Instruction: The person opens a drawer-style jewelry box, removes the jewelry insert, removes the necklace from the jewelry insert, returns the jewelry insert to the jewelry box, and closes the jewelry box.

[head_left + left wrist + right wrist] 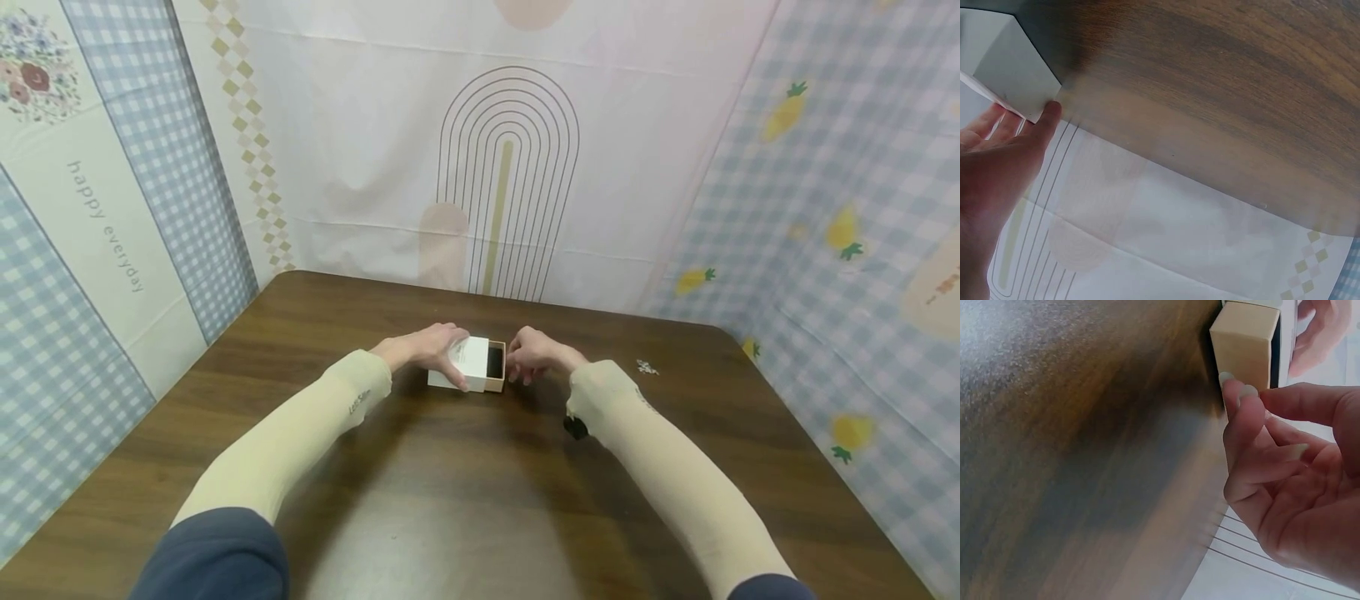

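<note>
A small white box sleeve [472, 357] lies on the table with its tan drawer [495, 386] slid partly out to the right. Something black [495, 362] shows inside the drawer. My left hand [438, 346] grips the sleeve, thumb on the near side and fingers at the far side; the left wrist view shows its fingertips along the white sleeve's [1013, 69] edge. At the drawer's right end, my right hand [534, 356] has its fingers curled. In the right wrist view, its fingertips pinch the end of the drawer [1241, 350].
Several small shiny pieces [647, 367] lie on the brown wooden table [360, 308] to the right of the right hand. Patterned cloth [360, 150] hangs behind the table and at both sides. A small black object [575, 427] sits under the right wrist.
</note>
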